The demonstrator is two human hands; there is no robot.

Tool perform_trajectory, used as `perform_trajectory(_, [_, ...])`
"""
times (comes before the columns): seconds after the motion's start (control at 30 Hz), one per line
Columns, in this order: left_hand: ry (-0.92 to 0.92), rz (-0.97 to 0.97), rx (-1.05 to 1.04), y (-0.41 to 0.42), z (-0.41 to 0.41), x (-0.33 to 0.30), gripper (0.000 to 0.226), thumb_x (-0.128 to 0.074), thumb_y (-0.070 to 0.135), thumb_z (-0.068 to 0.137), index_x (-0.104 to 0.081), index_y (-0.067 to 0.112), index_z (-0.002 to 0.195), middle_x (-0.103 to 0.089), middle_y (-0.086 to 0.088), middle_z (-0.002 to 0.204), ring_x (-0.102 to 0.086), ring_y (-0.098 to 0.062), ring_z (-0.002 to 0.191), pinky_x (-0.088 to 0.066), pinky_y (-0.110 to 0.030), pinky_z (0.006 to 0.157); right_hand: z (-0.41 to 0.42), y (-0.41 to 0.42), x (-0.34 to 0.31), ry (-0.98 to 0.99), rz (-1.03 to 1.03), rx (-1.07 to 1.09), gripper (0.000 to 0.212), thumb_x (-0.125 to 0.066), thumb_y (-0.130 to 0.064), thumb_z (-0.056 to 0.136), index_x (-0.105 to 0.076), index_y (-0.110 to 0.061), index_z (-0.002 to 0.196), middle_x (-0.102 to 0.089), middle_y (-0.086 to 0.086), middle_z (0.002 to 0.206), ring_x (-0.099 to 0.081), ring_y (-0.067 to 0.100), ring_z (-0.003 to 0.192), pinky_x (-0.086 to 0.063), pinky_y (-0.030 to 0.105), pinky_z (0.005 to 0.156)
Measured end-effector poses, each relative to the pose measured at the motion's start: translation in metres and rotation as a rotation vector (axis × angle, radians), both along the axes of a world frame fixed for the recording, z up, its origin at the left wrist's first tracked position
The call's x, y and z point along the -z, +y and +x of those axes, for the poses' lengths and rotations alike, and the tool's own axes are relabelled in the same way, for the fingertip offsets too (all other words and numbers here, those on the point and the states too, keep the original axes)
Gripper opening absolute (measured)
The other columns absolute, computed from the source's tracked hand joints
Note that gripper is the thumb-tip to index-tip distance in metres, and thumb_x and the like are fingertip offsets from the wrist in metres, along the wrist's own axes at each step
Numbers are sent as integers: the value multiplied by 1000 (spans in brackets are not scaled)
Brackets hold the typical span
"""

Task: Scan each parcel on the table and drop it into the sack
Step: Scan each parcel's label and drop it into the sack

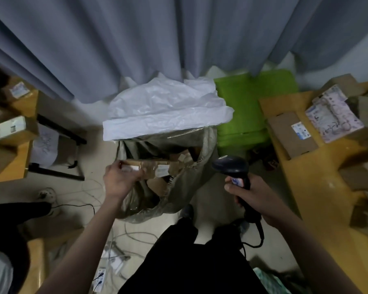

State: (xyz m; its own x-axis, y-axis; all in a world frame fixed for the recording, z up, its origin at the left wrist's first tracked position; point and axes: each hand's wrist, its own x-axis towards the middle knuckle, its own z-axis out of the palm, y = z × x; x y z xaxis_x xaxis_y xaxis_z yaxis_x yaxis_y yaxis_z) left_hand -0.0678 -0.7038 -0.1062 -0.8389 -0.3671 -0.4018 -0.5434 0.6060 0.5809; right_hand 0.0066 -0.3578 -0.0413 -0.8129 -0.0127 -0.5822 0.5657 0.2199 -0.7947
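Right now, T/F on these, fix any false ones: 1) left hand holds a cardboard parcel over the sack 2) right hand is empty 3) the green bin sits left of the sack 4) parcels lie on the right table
1) True: the left hand grips a flat cardboard parcel above the open sack.
2) False: the right hand grips a black scanner.
3) False: the green bin sits right of the sack.
4) True: several parcels lie on the right table.

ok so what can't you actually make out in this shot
Head view only:
- Labels on the parcel in the left hand: blurred.
- Sack depth and contents: dark, mostly hidden by that parcel.
- Scanner trigger: covered by the right hand.
- Table far end: cut off.
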Motion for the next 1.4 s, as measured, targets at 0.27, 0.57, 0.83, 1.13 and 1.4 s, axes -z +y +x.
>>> perform_trajectory(0.27, [-22, 106, 358, 42, -34, 6, 69, -75, 34, 89, -47, 8, 147, -53, -11, 140, -56, -25, 123, -46, -31, 99, 12, -7, 1, 25, 16, 31, 7, -68, -13, 92, -67, -9, 98, -59, -2, 62, -56, 11, 56, -48, 25, 56])
perform_trajectory(0.57, [1, -121, 870, 100, -38, -20, 55, -63, 29, 97, -48, 9, 146, -48, -9, 143, -47, -26, 133, -31, -25, 108, 15, 16, -4, 98, 20, 123, 8, -71, -18, 90, -69, -15, 97, -62, 6, 70, -59, 16, 63, -51, 35, 64])
perform_trajectory(0.83, [93, -206, 1197, 225, -57, -36, 53, -65, 32, 95, -53, 9, 141, -51, -14, 142, -44, -31, 137, -29, -30, 113, 49, 104, -27, 131, 60, 363, 12, -68, -11, 93, -65, -4, 102, -58, 6, 73, -55, 12, 57, -47, 26, 53])
perform_trajectory(1.13, [116, -150, 1493, 421, -32, -39, 52, -66, 34, 94, -55, 13, 139, -51, -11, 140, -47, -28, 134, -35, -30, 112, 141, 234, -33, 74, 58, 696, 18, -68, -16, 93, -63, -4, 107, -57, 8, 76, -55, 16, 59, -47, 31, 56])
perform_trajectory(1.4, [56, -167, 1626, 551, 3, -32, 62, -65, 38, 94, -47, 12, 146, -42, -12, 153, -36, -30, 143, -33, -34, 113, 194, 314, -29, 53, 56, 907, 14, -68, -11, 92, -63, -8, 105, -59, 2, 69, -56, 15, 59, -48, 28, 56])
